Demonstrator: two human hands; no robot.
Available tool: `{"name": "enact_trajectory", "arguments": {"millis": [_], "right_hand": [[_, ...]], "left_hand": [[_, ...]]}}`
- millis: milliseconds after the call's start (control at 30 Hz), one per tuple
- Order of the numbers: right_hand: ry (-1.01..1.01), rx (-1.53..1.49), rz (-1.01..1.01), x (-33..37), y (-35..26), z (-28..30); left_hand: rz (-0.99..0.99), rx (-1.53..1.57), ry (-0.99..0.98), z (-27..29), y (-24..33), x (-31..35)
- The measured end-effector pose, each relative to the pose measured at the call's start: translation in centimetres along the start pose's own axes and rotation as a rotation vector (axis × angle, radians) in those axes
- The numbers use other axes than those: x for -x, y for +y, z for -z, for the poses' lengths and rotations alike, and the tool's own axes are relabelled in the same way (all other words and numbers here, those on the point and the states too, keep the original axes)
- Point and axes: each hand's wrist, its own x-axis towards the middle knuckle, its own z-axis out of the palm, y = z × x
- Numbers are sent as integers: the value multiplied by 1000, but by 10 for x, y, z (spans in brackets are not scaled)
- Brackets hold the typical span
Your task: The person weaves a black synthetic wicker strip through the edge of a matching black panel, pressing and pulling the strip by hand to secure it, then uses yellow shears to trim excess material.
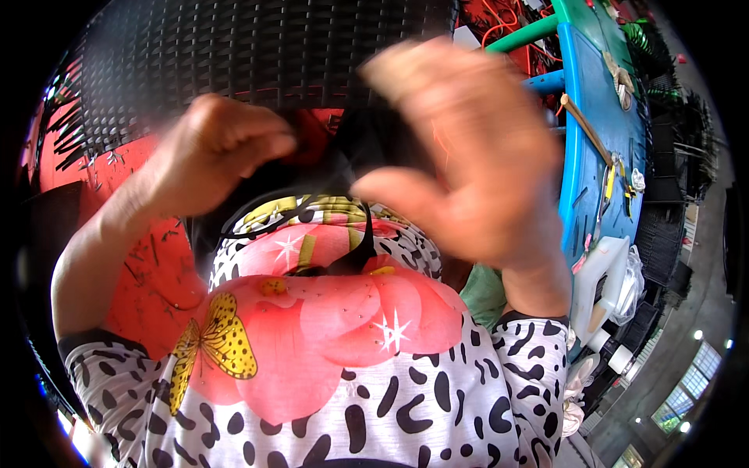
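In front of me stands a black woven wicker panel [242, 54], with loose strip ends sticking out along its left edge. My left hand [222, 148] is raised near the panel's lower edge, its fingers curled into a pinch. Whatever lies between those fingertips, if anything, is hidden. Higher and closer to the camera, my right hand [484, 156] is smeared by motion. Its thumb stands well apart from the fingers, and nothing shows between them. Below the hands, a thin black strip [367, 242] loops in front of my patterned shirt.
A red surface [148, 265] strewn with small dark scraps lies at the left. To the right, a blue plastic tabletop [601, 148] bears a wooden-handled tool [587, 131] and yellow-handled pliers [610, 181]. A white plastic container [601, 285] stands at its near end.
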Motion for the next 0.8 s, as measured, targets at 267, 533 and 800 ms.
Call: {"name": "enact_trajectory", "arguments": {"millis": [267, 533, 800], "right_hand": [[-234, -257, -76, 55, 1, -13], [-251, -368, -558, 123, 33, 6], [-425, -317, -691, 144, 52, -21]], "left_hand": [[-308, -105, 19, 0, -13, 19], [-19, -299, 336, 56, -83, 57], [-215, -441, 101, 17, -57, 58]]}}
